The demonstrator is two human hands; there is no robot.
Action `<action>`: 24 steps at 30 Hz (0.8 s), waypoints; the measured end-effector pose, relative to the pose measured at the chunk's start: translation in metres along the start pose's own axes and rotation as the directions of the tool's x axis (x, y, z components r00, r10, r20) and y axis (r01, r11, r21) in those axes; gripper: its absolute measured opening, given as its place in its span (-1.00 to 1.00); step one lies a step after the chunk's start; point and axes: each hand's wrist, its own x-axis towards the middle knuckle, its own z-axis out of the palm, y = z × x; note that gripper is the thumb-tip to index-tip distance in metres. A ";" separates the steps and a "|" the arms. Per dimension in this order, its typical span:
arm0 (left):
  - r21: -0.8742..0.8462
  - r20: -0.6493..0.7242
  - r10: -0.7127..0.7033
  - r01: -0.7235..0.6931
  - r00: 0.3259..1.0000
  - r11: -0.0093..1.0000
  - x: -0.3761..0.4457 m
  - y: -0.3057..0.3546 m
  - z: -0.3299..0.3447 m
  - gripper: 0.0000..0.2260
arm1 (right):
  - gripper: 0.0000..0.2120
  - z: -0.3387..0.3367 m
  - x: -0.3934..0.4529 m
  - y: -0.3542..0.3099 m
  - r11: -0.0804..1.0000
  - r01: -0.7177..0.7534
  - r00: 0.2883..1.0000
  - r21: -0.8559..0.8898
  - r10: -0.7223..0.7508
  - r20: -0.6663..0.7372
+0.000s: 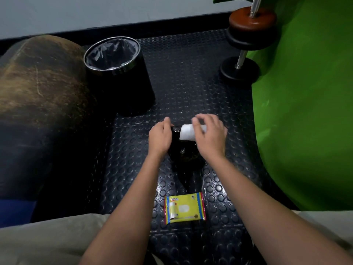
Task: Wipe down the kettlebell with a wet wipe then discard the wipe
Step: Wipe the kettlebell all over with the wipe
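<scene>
Right hand [209,134] has its fingers curled over a folded white wet wipe [188,133] and presses it on the handle of the kettlebell [186,153], while the left hand [160,137] grips the other end of that handle to steady it. Kettlebell stands on the studded black floor mat [191,77], about in the middle of it, between the two forearms. I think the main risk is that the wipe covers only the top of the handle, so the round body and the underside remain unwiped; the hands hide much of the body, so I cannot tell how it looks below. The wipe may also slip from the fingers and fall on the mat. The kettlebell looks black and glossy, with a dull patch on its top. Nearer to the person lies a yellow wipe packet [185,210]. Toward the far left of the mat stands a black bin [112,54] with a liner, where the wipe should go afterwards; a careless throw could miss it. Dumbbells [248,35] stand at the far right corner.
</scene>
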 end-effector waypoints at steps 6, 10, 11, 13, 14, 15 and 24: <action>0.017 -0.089 0.013 -0.012 0.996 1.000 -0.004 -0.005 0.000 -0.51 | -0.70 0.016 -0.007 0.002 0.935 0.304 0.951 -0.182 -0.287 0.115; -0.012 -0.110 -0.001 0.000 0.994 1.000 -0.007 -0.005 0.002 -0.57 | -0.65 0.010 -0.001 0.011 0.981 0.171 0.979 -0.095 -0.158 0.130; -0.048 -0.108 -0.019 0.013 0.994 0.999 -0.006 -0.007 0.003 -0.58 | -0.63 0.009 0.001 0.012 0.999 0.033 0.989 0.016 -0.035 0.142; -0.130 -0.109 -0.069 0.054 0.992 0.990 -0.005 -0.010 0.002 -0.60 | -0.62 0.005 0.005 0.009 0.892 -0.353 0.926 0.282 0.291 0.241; -0.157 -0.107 -0.086 0.069 0.990 0.985 -0.005 -0.011 0.002 -0.61 | -0.65 0.003 0.007 0.008 0.762 -0.533 0.841 0.369 0.425 0.335; -0.175 -0.106 -0.097 0.078 0.990 0.981 -0.004 -0.013 0.002 -0.62 | -0.66 0.003 0.008 0.010 0.638 -0.655 0.752 0.406 0.496 0.433; -0.235 -0.071 -0.115 0.095 0.991 0.967 -0.006 -0.006 0.001 -0.72 | -0.66 0.000 0.020 0.013 0.617 -0.718 0.676 0.320 0.512 0.530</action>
